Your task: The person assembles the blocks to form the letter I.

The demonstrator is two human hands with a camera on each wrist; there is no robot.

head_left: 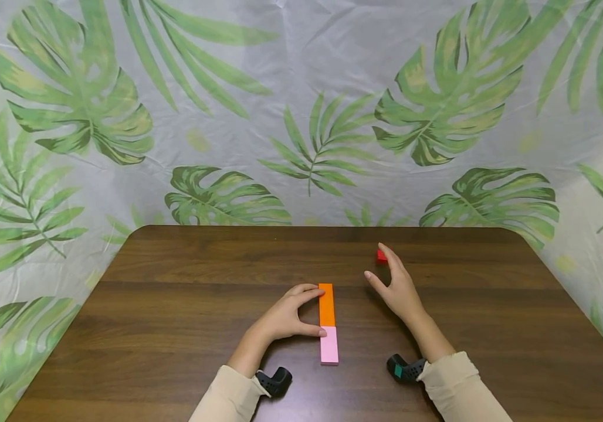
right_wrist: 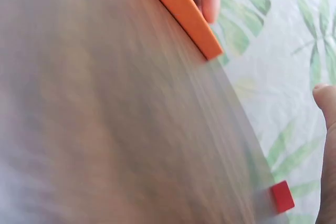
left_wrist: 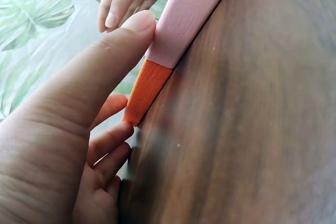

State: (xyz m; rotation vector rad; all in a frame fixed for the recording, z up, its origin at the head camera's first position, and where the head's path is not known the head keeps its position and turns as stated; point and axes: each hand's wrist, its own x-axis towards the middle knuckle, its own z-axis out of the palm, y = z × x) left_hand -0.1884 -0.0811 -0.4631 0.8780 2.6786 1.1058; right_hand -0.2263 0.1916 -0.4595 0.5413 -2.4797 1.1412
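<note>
An orange block (head_left: 327,308) and a pink block (head_left: 329,347) lie end to end in a line on the table, the orange one farther away. My left hand (head_left: 284,315) is at their left side: its thumb touches the pink block near the joint, and its fingertips touch the orange block close to the far end. Toward the back right, my right hand (head_left: 400,293) hovers with thumb and fingers spread apart. Beyond it sits a small red block (head_left: 381,257), partly covered by the fingers in the head view; the right wrist view shows the red block (right_wrist: 282,196) apart from the thumb.
The brown wooden table (head_left: 175,351) has rounded far corners. Behind it hangs a pale cloth (head_left: 328,53) printed with green leaves. Dark wrist devices (head_left: 275,382) are worn at both sleeve cuffs.
</note>
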